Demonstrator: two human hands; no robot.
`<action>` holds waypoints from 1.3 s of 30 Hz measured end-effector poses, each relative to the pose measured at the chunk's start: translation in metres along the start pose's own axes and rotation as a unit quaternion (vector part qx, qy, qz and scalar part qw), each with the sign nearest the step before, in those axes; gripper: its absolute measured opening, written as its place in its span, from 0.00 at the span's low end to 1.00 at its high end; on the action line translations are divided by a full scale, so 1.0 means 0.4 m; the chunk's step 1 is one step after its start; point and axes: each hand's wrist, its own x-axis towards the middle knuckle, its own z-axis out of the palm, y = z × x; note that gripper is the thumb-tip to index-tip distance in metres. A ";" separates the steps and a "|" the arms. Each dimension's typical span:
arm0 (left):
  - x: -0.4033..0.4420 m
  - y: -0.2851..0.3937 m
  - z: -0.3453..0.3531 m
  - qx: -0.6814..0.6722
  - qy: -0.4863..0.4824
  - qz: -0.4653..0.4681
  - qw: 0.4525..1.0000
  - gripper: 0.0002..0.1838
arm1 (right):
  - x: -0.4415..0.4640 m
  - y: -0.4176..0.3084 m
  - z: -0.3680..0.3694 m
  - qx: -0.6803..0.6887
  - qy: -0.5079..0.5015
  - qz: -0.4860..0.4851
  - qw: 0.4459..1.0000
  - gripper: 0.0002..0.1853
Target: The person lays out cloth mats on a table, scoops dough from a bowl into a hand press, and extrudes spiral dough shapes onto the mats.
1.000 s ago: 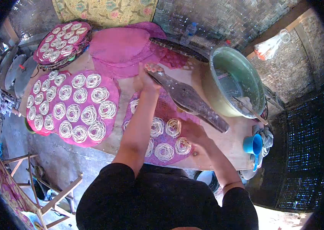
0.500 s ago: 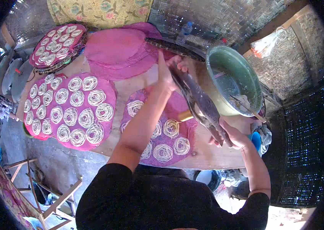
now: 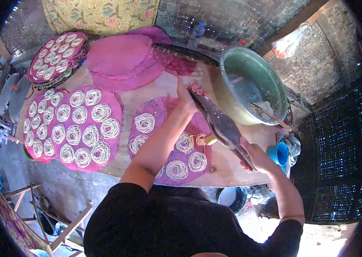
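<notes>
The left hand (image 3: 188, 95) grasps the far end of a dark wooden tool (image 3: 221, 123), the right hand (image 3: 256, 156) its near end; its yellowish tube (image 3: 210, 139) sits over a pink cloth (image 3: 153, 108) bearing pale coils (image 3: 176, 170); a green basin (image 3: 237, 107) stands nearby.

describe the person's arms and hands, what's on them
The person wears a black top with short sleeves ending near the elbows. Below them the arms are bare, and the left hand and right hand are ungloved. No watch or bracelet shows on either wrist.

Basin (image 3: 229, 96) right of noodle coils (image 3: 185, 142)
</notes>
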 end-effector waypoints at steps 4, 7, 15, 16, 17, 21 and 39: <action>0.011 -0.028 0.000 -0.044 0.021 -0.010 0.999 0.30 | 0.002 0.004 -0.011 -0.038 0.052 -0.006 0.998 0.35; 0.016 -0.010 0.030 0.010 -0.034 0.022 0.999 0.29 | 0.036 0.020 0.010 -0.029 0.063 -0.035 0.997 0.33; -0.030 -0.038 -0.002 0.012 0.008 0.001 1.000 0.29 | 0.000 0.050 0.016 -0.020 0.042 -0.032 0.998 0.34; -0.019 -0.052 -0.022 0.011 0.011 0.003 1.000 0.29 | -0.003 0.054 0.011 -0.037 0.058 -0.026 0.997 0.34; -0.007 -0.066 -0.039 -0.016 -0.015 -0.013 1.000 0.29 | 0.003 0.066 0.000 -0.040 0.057 -0.026 0.997 0.34; 0.038 -0.068 -0.108 -0.077 -0.123 -0.023 0.989 0.27 | 0.058 0.103 -0.035 0.123 -0.061 -0.057 0.989 0.40; 0.002 0.122 -0.028 -0.086 -0.104 0.140 0.981 0.27 | 0.371 0.138 0.148 -0.263 0.078 -0.458 0.845 0.28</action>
